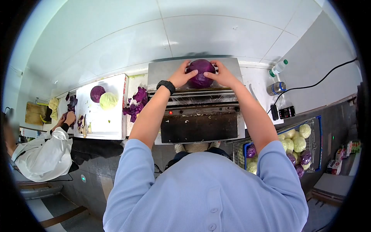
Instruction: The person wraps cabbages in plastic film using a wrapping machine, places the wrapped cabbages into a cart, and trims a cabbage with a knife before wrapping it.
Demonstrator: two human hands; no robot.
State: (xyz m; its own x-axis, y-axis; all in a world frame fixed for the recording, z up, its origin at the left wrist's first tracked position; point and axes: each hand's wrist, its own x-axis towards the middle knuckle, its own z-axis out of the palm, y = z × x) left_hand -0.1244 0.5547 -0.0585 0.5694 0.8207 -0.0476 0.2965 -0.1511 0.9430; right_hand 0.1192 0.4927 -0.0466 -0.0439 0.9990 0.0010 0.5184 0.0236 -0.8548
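A whole red cabbage (pixel 201 80) rests on the metal top of a wrapping machine (pixel 158 71), near the wall. My left hand (pixel 182 75), with a black band at the wrist, grips its left side. On the other side my right hand (pixel 224 75) holds it too, both thumbs lying over the near face. Clear film (pixel 201 99) is stretched across the machine just in front of the cabbage. Closer to me is the machine's dark plate (pixel 199 128), dotted with scraps, and a small red light (pixel 171 112) glows at its upper left.
Left, a white cutting board (pixel 112 129) bears a red cabbage (pixel 97 93) and a green cabbage (pixel 108 100); loose purple leaves (pixel 135 106) lie beside it. A co-worker (pixel 46 154) works there. Right are a bottle (pixel 279 68), a jar (pixel 276 88), a phone (pixel 286 112) and a cabbage-filled cart (pixel 320 143).
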